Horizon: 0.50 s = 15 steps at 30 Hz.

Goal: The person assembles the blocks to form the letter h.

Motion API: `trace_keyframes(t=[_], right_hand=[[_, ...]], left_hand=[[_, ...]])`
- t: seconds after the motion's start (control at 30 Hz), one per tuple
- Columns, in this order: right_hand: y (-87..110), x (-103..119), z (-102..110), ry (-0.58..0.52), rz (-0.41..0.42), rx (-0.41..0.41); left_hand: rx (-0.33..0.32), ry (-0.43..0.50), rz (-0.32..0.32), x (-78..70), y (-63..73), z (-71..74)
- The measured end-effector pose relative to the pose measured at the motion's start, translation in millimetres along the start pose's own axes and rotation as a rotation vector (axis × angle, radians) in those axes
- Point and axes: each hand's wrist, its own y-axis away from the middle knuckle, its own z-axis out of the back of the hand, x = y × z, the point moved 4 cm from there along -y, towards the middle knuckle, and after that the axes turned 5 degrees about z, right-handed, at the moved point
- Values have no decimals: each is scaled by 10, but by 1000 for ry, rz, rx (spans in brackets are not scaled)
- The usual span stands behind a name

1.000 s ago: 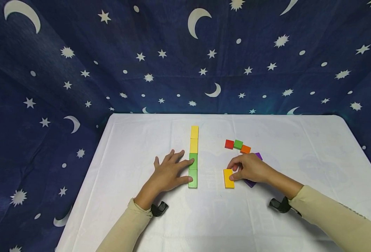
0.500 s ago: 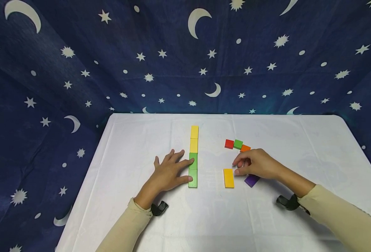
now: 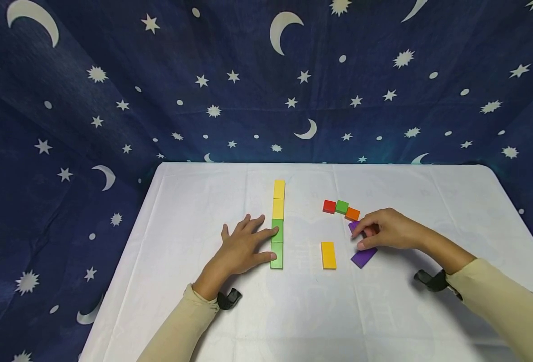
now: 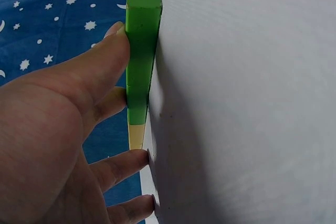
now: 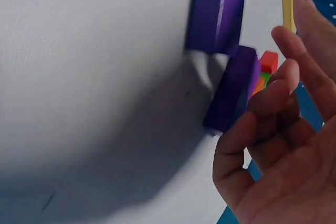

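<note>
In the head view my left hand [image 3: 236, 251] lies with spread fingers beside a straight column of blocks. Its thumb touches the near green block [image 3: 277, 263] and its index finger the far green block [image 3: 277, 224]. Two pale yellow blocks [image 3: 278, 209] continue the column away from me. My right hand [image 3: 393, 230], loosely curled and holding nothing, is over two purple blocks, a near one [image 3: 362, 259] and a far one [image 3: 353, 225] partly covered by the fingers. The right wrist view shows its fingertips apart from the purple blocks [image 5: 231, 90].
An orange-yellow block [image 3: 328, 255] lies flat between the column and the purple blocks. Small red [image 3: 329, 206], green [image 3: 341, 206] and orange [image 3: 352, 214] blocks form a slanting row behind. A white cloth covers the table [image 3: 194, 201]; a starry blue curtain [image 3: 248, 110] hangs beyond.
My right hand has let go of the orange-yellow block and moved right and slightly away to the purple blocks, uncovering the small orange block. The left hand stays on the green blocks.
</note>
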Motion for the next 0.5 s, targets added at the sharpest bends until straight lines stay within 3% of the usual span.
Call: trace_keyframes(t=[0.5], right_hand=[[20, -179, -66, -69, -23, 127]], left_hand=[[9, 1, 3, -1, 4, 3]])
